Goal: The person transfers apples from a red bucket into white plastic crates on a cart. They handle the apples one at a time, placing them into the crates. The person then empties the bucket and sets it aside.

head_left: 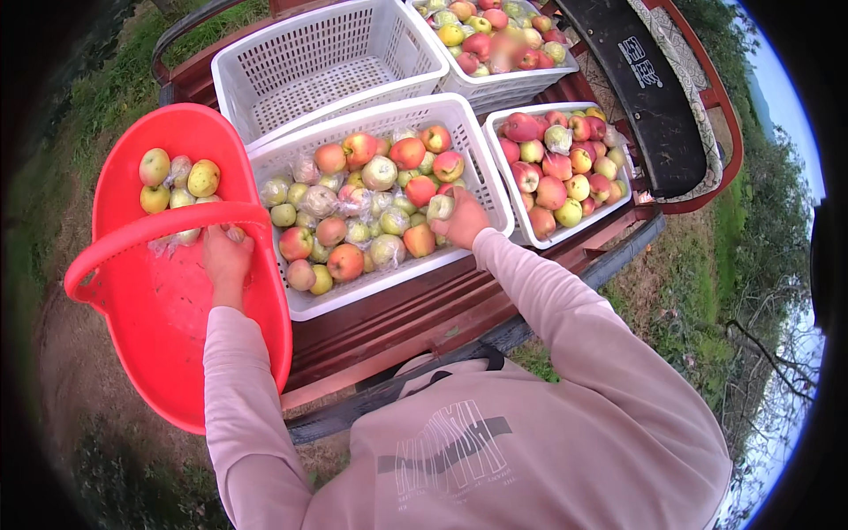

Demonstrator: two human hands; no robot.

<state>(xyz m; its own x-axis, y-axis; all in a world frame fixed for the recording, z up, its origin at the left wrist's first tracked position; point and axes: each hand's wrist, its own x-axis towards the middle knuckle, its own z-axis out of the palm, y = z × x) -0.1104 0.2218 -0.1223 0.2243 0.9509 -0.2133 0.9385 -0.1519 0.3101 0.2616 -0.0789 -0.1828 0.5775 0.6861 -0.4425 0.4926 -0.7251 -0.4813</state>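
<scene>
In the red plastic basket, my left hand reaches under its arched handle. Its fingers are closed on an apple, mostly hidden by the hand. Several yellow-green apples lie at the basket's far end, some in clear plastic film. My right hand grips a pale green apple over the right side of the middle white crate. Red, orange and green apples fill much of that crate, several of them wrapped in film.
An empty white crate stands behind the middle one. Another crate at the far right and a smaller white one hold apples. All rest on a red slatted cart bed with a dark rail and a black seat.
</scene>
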